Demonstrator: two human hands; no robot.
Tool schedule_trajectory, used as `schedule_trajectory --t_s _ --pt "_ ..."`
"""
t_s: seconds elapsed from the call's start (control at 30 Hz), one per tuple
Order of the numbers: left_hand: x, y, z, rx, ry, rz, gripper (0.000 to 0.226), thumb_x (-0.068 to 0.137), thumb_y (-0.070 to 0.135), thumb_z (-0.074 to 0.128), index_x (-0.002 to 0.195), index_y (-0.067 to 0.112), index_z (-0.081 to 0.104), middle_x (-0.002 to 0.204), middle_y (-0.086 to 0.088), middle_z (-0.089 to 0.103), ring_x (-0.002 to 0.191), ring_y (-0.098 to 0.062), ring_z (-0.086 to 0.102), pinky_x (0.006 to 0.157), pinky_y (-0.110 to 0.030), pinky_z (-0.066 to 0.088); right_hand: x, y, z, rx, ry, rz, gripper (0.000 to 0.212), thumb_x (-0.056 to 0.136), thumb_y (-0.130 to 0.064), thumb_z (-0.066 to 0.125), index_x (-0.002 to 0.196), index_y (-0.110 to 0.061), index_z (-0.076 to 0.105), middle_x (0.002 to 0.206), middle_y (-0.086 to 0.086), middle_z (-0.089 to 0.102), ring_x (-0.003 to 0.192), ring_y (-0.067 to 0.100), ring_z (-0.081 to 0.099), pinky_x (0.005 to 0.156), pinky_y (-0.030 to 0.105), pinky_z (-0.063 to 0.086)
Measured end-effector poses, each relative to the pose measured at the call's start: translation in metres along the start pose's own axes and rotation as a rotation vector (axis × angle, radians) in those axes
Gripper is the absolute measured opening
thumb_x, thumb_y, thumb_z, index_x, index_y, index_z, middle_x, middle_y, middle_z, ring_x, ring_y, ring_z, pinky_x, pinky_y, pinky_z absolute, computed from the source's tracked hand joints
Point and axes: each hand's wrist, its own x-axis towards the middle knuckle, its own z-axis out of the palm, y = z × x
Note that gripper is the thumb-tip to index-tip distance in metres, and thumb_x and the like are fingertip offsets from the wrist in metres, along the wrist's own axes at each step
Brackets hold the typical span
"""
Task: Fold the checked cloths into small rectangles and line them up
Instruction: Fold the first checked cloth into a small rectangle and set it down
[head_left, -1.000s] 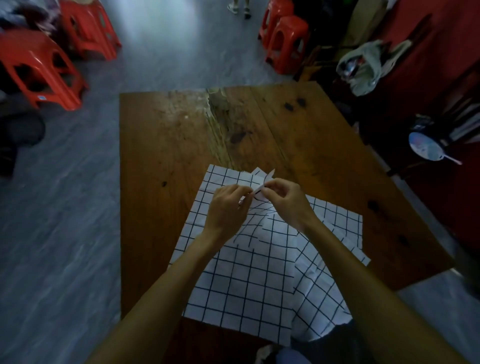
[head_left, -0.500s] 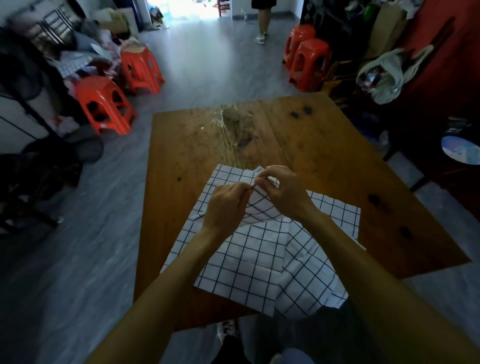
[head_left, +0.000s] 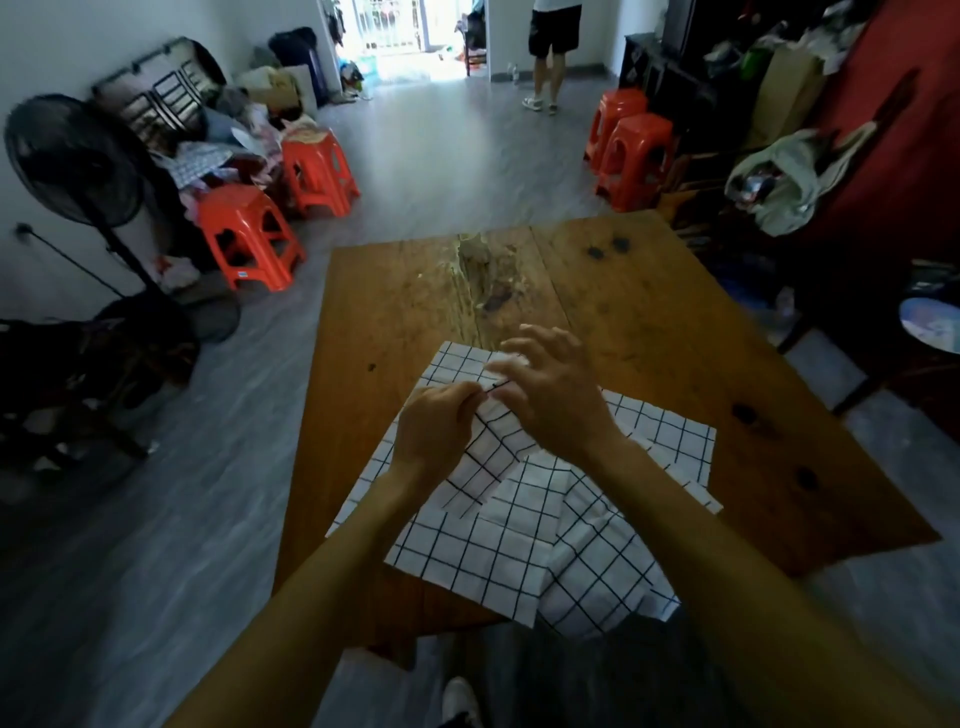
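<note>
- Where the worn brown wooden table (head_left: 405, 291) meets the viewer, white cotton cloths printed with a thin black grid (head_left: 483, 540) lie spread and overlapping, their near edge hanging over the table's front.
- Left hand (head_left: 434, 434): fingers curled, pinching a raised fold of the checked cloth near its far corner.
- Right hand (head_left: 550, 389): fingers spread and fairly straight above the same fold; fingertips blurred, so contact with the cloth cannot be told.
- Table top: scuffed planks with a pale, rough worn patch (head_left: 475, 260) and dark knots.
- Containers: a grey-green fabric bag (head_left: 789, 182) hangs slumped at right, something shiny showing in its mouth.
- 4 orange plastic stools (head_left: 249, 236) stand on grey flooring; a black pedestal fan (head_left: 72, 161) stands at left.
</note>
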Motion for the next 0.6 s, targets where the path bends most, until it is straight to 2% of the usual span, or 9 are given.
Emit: schedule_trajectory --t_s 0.1,0.2,0.33,0.47,0.53,0.6 --pt "0.014 -0.005 -0.001 0.022 -0.019 0.079 0.023 0.096 0.026 0.049 0.097 0.013 0.069 0.078 0.000 0.071 0.063 -0.012 0.064 0.071 -0.032 0.051 0.010 -0.006 0.005 -0.033 -0.012 0.003 0.010 0.087 -0.030 0.065 0.091 -0.022 0.071 0.099 -0.001 0.071 0.116 0.026 0.056 0.108 0.047 0.019" --pt "0.020 -0.021 -0.007 0.071 -0.012 0.136 0.029 0.093 0.030 0.046 0.093 0.014 0.070 0.081 0.000 0.073 0.068 -0.015 0.069 0.073 -0.030 0.050 0.021 0.002 0.003 -0.019 0.000 0.036 0.005 0.086 -0.022 0.067 0.082 -0.022 0.070 0.084 -0.003 0.072 0.097 0.024 0.064 0.106 0.047 0.025" --pt "0.024 -0.062 -0.014 0.116 0.018 0.124 0.030 0.091 0.031 0.047 0.088 0.014 0.071 0.079 0.001 0.073 0.066 -0.015 0.069 0.068 -0.028 0.049 0.030 0.021 -0.003 -0.047 0.020 0.162 0.011 0.088 -0.022 0.062 0.082 -0.021 0.071 0.083 -0.001 0.073 0.089 0.024 0.065 0.103 0.050 0.032" --pt "0.029 -0.082 -0.010 0.085 0.014 0.093 0.012 0.090 0.019 0.060 0.088 0.012 0.070 0.077 -0.002 0.072 0.065 -0.017 0.069 0.069 -0.035 0.054 0.037 0.020 0.006 -0.058 0.012 0.219 0.010 0.088 -0.018 0.062 0.083 -0.019 0.071 0.084 0.000 0.073 0.087 0.024 0.066 0.101 0.046 0.033" --pt "0.034 -0.080 -0.008 0.079 0.007 0.089 0.026 0.094 0.029 0.050 0.095 0.011 0.068 0.084 -0.004 0.072 0.072 -0.019 0.068 0.075 -0.039 0.054 0.040 0.017 0.011 -0.074 0.016 0.240 0.010 0.088 -0.017 0.061 0.085 -0.018 0.071 0.085 0.001 0.073 0.086 0.024 0.066 0.100 0.045 0.034" --pt "0.041 -0.073 -0.005 0.111 -0.033 0.105 0.042 0.094 0.040 0.041 0.110 0.010 0.064 0.099 -0.008 0.071 0.087 -0.022 0.067 0.084 -0.039 0.050 0.042 0.014 0.017 -0.085 -0.003 0.241 0.010 0.089 -0.017 0.061 0.086 -0.017 0.071 0.086 0.001 0.073 0.087 0.024 0.066 0.100 0.045 0.034"
